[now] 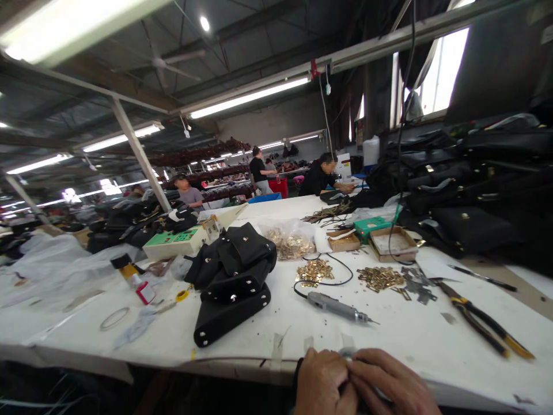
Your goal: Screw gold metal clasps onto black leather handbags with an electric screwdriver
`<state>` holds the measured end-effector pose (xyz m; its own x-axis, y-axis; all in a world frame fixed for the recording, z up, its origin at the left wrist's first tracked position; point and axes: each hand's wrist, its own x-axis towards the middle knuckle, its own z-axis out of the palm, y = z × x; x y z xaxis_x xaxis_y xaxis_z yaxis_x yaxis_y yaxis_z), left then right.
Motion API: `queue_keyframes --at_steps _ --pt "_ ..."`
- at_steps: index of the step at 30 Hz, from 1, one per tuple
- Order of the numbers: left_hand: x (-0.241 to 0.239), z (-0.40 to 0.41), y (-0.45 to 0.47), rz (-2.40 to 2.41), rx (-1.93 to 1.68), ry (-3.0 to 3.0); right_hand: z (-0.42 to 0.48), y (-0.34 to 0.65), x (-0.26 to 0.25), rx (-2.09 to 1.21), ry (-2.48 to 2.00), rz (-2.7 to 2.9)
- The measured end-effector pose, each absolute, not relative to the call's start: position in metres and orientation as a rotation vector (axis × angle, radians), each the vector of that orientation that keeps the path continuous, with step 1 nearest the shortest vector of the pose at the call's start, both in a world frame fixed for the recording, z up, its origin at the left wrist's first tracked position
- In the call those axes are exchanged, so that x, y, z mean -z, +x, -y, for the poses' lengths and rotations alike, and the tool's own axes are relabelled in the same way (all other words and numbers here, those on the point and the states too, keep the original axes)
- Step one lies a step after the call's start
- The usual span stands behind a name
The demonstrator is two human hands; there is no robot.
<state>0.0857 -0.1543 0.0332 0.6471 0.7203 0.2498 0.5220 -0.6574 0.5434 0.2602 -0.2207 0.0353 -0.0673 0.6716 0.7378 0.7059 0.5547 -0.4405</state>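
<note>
At the table's front edge my left hand (325, 381) is closed, with its fingers curled. Pressed against it, my right hand (386, 380) bends its fingers over something mostly hidden. A small greyish, shiny bit shows between the two hands, too little to name, and a dark edge shows beside the left one. Just beyond them a grey electric screwdriver (339, 308) lies on the white table (302, 340), its cord trailing back. Pliers with black and yellow handles (484, 320) rest to the right. Black leather bag pieces (235, 276) with silver studs are stacked to the left.
Gold metal fittings lie in one pile (315, 271) and another (380, 278), beside grey metal plates (418, 283). Behind are a plastic bag of fittings (289, 242), a cardboard tray (392, 245) and a green box (371, 226). Several people work farther back.
</note>
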Motion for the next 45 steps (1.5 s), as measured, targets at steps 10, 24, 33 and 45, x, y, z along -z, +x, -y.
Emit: queue_keyframes --at_steps 10,24,33,45 --pt "-0.049 0.147 0.080 -1.000 -0.549 2.245 0.217 0.248 -0.026 -0.612 -1.315 1.431" --pt "-0.046 0.124 0.091 -1.042 -0.495 2.300 0.204 0.252 -0.020 -0.659 -1.385 1.369" --pt "-0.036 0.118 0.076 -0.836 -0.630 2.415 0.237 0.315 -0.052 -0.813 -1.770 1.136" --pt "-0.041 0.112 0.060 -0.895 -0.054 1.940 0.260 0.387 -0.023 -0.736 -2.203 1.505"
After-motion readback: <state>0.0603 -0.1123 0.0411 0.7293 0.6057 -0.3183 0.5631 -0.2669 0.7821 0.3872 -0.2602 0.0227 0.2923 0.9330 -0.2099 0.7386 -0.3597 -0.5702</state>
